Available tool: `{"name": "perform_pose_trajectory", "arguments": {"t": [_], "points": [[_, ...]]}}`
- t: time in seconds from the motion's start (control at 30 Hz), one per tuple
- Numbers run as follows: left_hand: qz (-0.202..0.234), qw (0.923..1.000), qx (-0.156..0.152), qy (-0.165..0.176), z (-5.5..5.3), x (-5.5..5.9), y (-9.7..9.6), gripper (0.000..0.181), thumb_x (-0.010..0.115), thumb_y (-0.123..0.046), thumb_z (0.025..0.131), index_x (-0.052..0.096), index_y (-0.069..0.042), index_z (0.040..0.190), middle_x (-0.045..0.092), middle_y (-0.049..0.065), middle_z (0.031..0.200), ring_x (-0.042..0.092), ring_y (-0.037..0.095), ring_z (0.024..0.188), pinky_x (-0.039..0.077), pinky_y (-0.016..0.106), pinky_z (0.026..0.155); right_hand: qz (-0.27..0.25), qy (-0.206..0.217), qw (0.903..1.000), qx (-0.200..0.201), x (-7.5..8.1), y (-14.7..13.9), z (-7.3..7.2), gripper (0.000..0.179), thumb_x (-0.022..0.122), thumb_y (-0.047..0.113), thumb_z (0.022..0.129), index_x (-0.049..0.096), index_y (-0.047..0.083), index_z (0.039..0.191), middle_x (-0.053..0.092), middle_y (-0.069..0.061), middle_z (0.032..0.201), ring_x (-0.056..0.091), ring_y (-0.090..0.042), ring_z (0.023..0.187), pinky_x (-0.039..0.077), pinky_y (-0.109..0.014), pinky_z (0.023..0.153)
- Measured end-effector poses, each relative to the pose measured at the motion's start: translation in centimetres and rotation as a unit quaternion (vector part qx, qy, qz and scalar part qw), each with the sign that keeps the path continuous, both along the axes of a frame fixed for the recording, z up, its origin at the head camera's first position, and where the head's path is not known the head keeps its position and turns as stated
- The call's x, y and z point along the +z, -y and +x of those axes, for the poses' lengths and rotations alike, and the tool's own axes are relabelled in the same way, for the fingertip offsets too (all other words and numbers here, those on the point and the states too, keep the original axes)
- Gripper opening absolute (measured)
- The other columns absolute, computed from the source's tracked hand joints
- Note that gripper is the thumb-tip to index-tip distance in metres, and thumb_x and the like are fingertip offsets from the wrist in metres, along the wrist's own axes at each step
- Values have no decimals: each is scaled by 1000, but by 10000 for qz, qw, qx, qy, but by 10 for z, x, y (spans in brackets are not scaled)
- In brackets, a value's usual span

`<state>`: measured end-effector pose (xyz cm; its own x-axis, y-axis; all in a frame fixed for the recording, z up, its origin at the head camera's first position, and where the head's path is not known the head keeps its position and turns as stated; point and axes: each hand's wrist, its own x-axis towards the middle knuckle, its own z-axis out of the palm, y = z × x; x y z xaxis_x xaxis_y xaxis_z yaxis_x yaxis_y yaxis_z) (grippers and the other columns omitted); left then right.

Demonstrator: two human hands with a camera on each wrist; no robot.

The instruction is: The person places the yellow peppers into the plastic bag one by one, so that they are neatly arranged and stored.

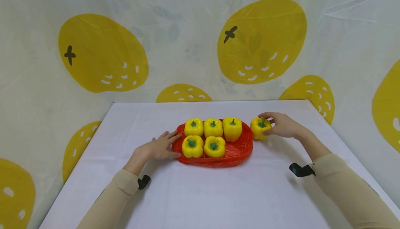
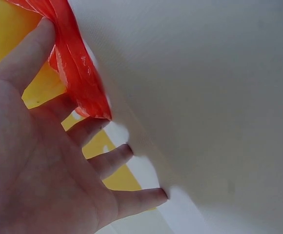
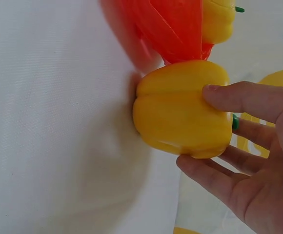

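Observation:
Several yellow bell peppers [image 1: 193, 127] with green stems sit in two rows on a red plastic bag [image 1: 235, 149] with a rolled rim, in the head view. My left hand [image 1: 163, 146] lies at the bag's left edge with its fingers spread; in the left wrist view its thumb touches the red plastic [image 2: 85, 73]. Just outside the bag's right edge, my right hand [image 1: 282, 124] holds another yellow bell pepper [image 1: 258, 129] between thumb and fingers. The right wrist view shows this pepper [image 3: 180, 109] on its base against the table, beside the bag.
A white cloth covers the table [image 1: 200, 194]. Behind and at both sides hangs a pale curtain [image 1: 184, 48] printed with large yellow fruits. Dark wrist-mounted pieces [image 1: 301, 170] stick out by both sleeves.

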<state>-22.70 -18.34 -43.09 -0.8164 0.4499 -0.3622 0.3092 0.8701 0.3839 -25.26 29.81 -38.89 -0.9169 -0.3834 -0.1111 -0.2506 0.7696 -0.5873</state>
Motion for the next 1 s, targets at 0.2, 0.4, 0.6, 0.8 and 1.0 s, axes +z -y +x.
{"name": "perform_pose_trajectory", "arguments": {"t": [0.2, 0.4, 0.6, 0.8, 1.0], "points": [[40, 10000, -5, 1, -1, -1, 0, 85, 69, -48, 95, 28, -20, 164, 19, 10, 170, 8, 42, 154, 10, 78, 112, 143, -125, 9998, 9, 0, -2, 2, 65, 81, 18, 87, 54, -2, 143, 55, -27, 139, 53, -49, 123, 53, -58, 95], [1, 10000, 27, 15, -2, -2, 1, 86, 69, -49, 94, 28, -21, 164, 19, 10, 170, 8, 42, 154, 11, 78, 112, 153, -300, 9994, 107, 8, -2, 10, 64, 81, 18, 87, 56, 0, 142, 57, -24, 138, 54, -46, 122, 53, -59, 94], [3, 10000, 17, -3, -3, -5, 1, 86, 69, -50, 94, 28, -20, 164, 20, 10, 170, 9, 43, 154, 12, 79, 111, 146, -379, 9991, 155, 21, 2, 20, 62, 82, 18, 86, 57, 1, 141, 59, -22, 137, 54, -43, 121, 55, -57, 93], [-18, 10000, -10, -40, -3, -5, 1, 86, 68, -50, 94, 28, -20, 164, 19, 10, 170, 9, 43, 154, 11, 79, 111, 144, -439, 9987, 203, 32, 7, 28, 62, 82, 17, 87, 58, 0, 141, 59, -21, 136, 54, -43, 120, 57, -54, 90], [-2, 10000, 7, -38, -2, -4, 1, 86, 68, -50, 95, 28, -19, 164, 18, 10, 170, 8, 42, 154, 11, 79, 111, 161, -503, 9984, 226, 41, 11, 32, 61, 82, 14, 87, 57, 1, 141, 59, -20, 137, 54, -43, 121, 58, -51, 88]]}}
